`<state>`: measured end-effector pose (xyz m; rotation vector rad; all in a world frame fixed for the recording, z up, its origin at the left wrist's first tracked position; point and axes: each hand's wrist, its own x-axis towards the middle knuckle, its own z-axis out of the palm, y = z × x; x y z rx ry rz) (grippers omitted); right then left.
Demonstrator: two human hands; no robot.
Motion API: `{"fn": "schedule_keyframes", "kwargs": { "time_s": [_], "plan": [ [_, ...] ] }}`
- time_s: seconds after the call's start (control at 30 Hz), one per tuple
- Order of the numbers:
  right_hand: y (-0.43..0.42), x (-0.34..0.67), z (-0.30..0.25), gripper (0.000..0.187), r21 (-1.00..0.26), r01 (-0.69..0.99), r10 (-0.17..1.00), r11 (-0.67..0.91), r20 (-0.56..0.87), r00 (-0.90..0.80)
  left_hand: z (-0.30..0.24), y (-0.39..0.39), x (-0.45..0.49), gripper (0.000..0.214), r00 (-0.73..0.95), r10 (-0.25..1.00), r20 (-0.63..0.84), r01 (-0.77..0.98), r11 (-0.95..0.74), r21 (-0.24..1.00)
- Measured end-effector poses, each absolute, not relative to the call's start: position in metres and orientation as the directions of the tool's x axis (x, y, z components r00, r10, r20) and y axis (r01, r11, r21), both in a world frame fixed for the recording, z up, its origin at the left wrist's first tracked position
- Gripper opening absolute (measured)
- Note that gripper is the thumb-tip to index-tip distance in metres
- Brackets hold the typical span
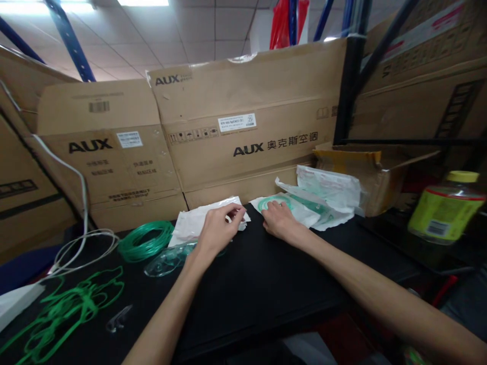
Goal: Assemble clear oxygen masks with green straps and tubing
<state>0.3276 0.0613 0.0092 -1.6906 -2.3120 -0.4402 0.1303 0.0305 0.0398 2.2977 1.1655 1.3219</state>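
My left hand (222, 225) is closed in a pinch above a stack of white packets (190, 223); anything between its fingertips is too small to make out. My right hand (280, 221) has curled fingers at the near edge of a white packet (310, 218) with coiled green tubing (264, 204) on it, and appears to grip that packet. By my left wrist lies a clear green-tinted mask (167, 261), partly hidden by my forearm. A coil of green tubing (146, 241) rests left of it.
Tangled green elastic cord (81, 299) and a small clear plastic piece (119, 319) lie at the front left. A white cable (81, 190) runs down the left side. Opened white packaging (331, 190), an open cardboard box (380, 177) and a yellow-labelled bottle (445, 208) stand right. Large cartons (247, 101) back the black table (262, 304).
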Motion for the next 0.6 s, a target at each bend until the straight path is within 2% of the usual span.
{"fn": "schedule_keyframes", "kwargs": {
  "time_s": [0.1,0.23,0.33,0.43,0.53,0.6],
  "plan": [
    [0.058,0.334,0.022,0.025,0.099,0.968,0.869,0.231,0.427,-0.251,0.034,0.048,0.152,0.022,0.130,0.869,0.478,0.317,-0.493,0.810],
    [0.053,0.346,0.047,0.031,0.076,0.982,0.841,0.173,0.508,-0.188,0.026,0.060,0.171,0.026,0.099,0.957,0.272,0.092,-0.281,0.955],
    [0.044,0.348,0.063,0.031,0.083,0.978,0.807,0.193,0.553,-0.207,0.028,0.055,0.180,0.042,0.180,0.979,0.095,-0.041,-0.089,0.995],
    [0.032,0.337,0.076,0.026,0.114,0.949,0.736,0.293,0.607,-0.300,0.037,0.046,0.181,0.066,0.339,0.940,-0.028,-0.179,0.094,0.979],
    [0.020,0.317,0.081,0.022,0.156,0.874,0.618,0.460,0.650,-0.441,0.045,0.040,0.173,0.066,0.439,0.898,0.005,-0.305,0.144,0.941],
    [0.014,0.301,0.080,0.023,0.184,0.817,0.537,0.547,0.672,-0.510,0.048,0.039,0.165,0.053,0.378,0.922,0.080,-0.381,0.076,0.921]
  ]
}}
